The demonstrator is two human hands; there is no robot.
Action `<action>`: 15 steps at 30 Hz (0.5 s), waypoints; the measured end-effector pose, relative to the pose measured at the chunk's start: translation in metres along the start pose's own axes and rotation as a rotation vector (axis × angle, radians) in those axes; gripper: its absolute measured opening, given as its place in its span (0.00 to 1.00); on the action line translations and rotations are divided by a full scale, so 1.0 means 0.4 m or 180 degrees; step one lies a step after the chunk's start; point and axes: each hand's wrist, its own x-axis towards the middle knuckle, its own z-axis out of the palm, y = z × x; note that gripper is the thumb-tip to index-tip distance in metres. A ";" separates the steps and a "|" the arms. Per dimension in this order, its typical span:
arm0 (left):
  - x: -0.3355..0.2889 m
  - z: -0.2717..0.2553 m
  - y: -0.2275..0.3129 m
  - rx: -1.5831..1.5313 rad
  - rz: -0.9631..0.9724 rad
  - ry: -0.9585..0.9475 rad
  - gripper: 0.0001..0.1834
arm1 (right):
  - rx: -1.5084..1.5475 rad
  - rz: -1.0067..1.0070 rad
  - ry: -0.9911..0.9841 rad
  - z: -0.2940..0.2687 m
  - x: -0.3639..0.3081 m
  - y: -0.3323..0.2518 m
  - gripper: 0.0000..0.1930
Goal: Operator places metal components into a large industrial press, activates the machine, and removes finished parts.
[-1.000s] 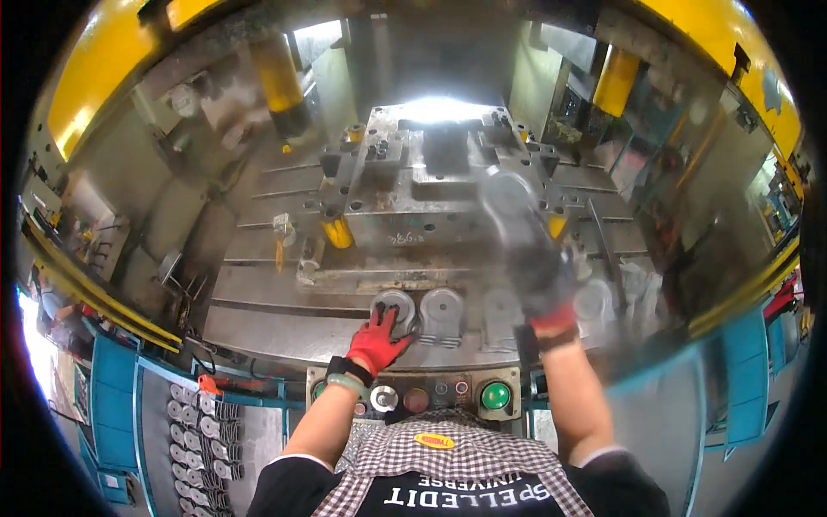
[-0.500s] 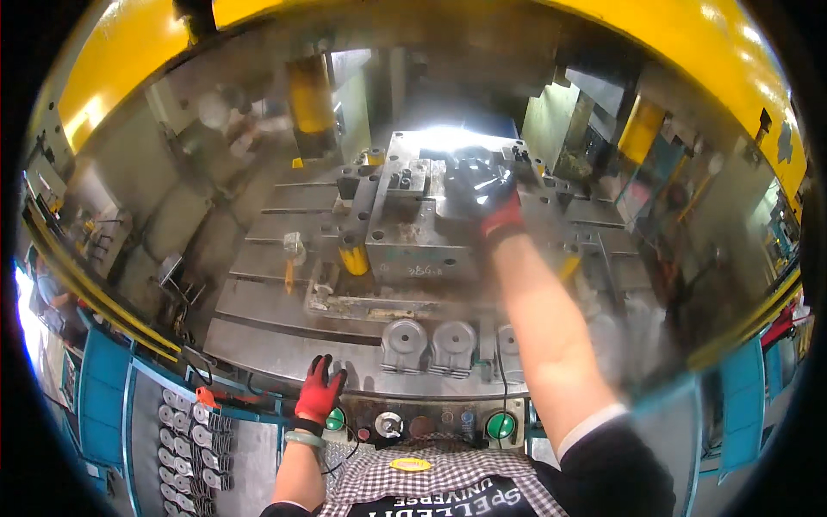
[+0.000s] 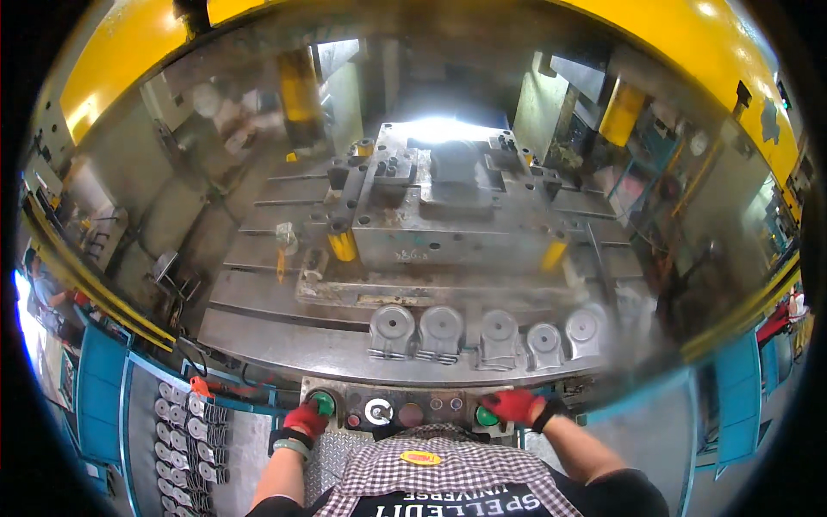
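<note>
Right hand point(image 3: 515, 406) has withdrawn clear of press bed's edge point(image 3: 345, 368), onto green button point(image 3: 487, 419) (fingers' spread unclear).

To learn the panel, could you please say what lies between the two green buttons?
The head view shows a pale round knob, a dull red button and smaller round controls between the left green button and right green button.

2 hands point(image 3: 307, 419) on 2 buttons point(image 3: 487, 418), parts point(image 3: 499, 329) behind, die point(image 3: 405, 207) beyond
</note>
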 end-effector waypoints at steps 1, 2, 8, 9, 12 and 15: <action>0.003 0.041 -0.005 0.0088 0.0015 0.0093 0.31 | -0.0478 -0.0175 0.0069 0.113 -0.001 0.088 0.25; 0.016 0.099 -0.025 0.0156 -0.0023 0.0202 0.34 | -0.0556 -0.0225 0.0281 0.165 -0.021 0.094 0.25; 0.023 0.119 -0.025 0.0091 -0.0150 -0.0051 0.42 | -0.0739 -0.0023 0.0513 0.228 -0.053 0.078 0.24; 0.024 0.130 -0.039 0.0147 -0.0167 -0.0029 0.42 | -0.0748 0.0029 0.0426 0.231 -0.048 0.075 0.24; 0.039 0.146 -0.046 0.0179 -0.0170 0.0042 0.41 | -0.0852 0.0133 0.0304 0.237 -0.025 0.093 0.24; 0.011 0.114 -0.001 0.0130 -0.0171 0.0034 0.40 | -0.0946 0.0100 0.0401 0.260 -0.029 0.120 0.24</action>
